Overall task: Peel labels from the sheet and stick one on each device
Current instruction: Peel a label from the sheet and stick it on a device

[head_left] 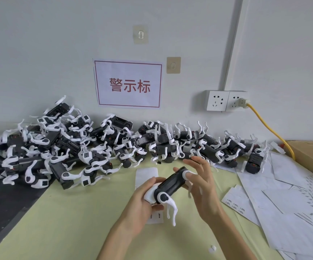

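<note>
Device in hand: a black, hard-shelled body with white end caps and thin white plastic arms hanging off it, held above the middle of the desk near its front edge. The left hand has its grip clamped round the white cap at the near end, thumb on top and fingers curled beneath. The right hand sits at the far end with its grip apart, fingers spread and mostly straight; one fingertip rests on the far white cap. Whether a label is under that fingertip I cannot tell.

It looks light and rigid, easy to turn with one hand. The smooth black shell is probably a little slippery, so the broad capped ends are the better places to hold. The slender white arms look springy and likely to bend or snap, so I would keep fingers off them and not lift it by them.

Beneath the hands lies a label sheet, thin and floppy, partly hidden. More sheets overlap toward the right edge of the desk. The labels themselves look tiny and would need a fingernail under a corner.

Along the back edge, against the wall, a tangled pile of devices stretches from the left corner almost to the right; their arms interlock, so pulling one free may drag its neighbours.
</note>
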### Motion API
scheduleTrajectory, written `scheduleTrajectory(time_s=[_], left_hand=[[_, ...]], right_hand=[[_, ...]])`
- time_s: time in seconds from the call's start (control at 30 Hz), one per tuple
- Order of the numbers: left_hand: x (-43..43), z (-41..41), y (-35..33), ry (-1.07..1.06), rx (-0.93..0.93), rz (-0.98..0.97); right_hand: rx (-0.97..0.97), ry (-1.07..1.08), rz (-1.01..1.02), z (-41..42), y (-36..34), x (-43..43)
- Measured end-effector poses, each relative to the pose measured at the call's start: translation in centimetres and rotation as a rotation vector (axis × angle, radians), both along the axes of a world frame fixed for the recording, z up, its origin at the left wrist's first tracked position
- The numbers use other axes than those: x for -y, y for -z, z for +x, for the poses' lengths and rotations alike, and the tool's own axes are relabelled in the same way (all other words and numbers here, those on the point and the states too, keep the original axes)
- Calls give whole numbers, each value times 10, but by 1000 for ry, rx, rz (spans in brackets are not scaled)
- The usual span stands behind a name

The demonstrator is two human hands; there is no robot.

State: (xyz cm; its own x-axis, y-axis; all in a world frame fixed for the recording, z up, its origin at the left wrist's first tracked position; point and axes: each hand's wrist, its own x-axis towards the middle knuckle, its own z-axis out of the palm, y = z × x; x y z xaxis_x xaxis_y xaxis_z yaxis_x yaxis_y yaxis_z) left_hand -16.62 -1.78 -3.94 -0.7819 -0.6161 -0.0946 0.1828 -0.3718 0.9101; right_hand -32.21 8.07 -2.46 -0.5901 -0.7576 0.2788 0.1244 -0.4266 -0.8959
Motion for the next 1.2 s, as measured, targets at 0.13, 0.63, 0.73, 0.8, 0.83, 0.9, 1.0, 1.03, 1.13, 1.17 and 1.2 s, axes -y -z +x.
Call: scheduleTrajectory(time_s=[0.13,0.63,0.73,0.8,0.83,0.9,1.0,1.03,1.13,1.17,1.2], left_hand=[[-4,1,0,73,38,-128],[8,-5,14,-36,-69,-45],[10,-6,20,-25,-71,-34],[10,-7,21,-17,-76,-21],[10,-8,21,-13,-82,-11],[10,-9,22,-12,-91,11],[10,-10,23,-23,-92,13],[10,-10,23,-25,-90,8],[9,-10,23,-31,-84,2],[8,-10,22,-29,-82,-1],[7,-10,22,-26,-80,-4]], right_hand=[[-71,145,66,7,0,2],[-233,13,127,14,-2,6],[-284,-4,192,18,3,8],[-312,0,223,17,5,9],[-333,-2,240,16,6,9],[-365,-13,268,16,6,9],[-377,-8,280,18,6,9],[-372,-3,280,18,6,9],[-367,7,282,18,6,9],[-369,12,286,18,6,10],[-374,18,290,18,7,10]])
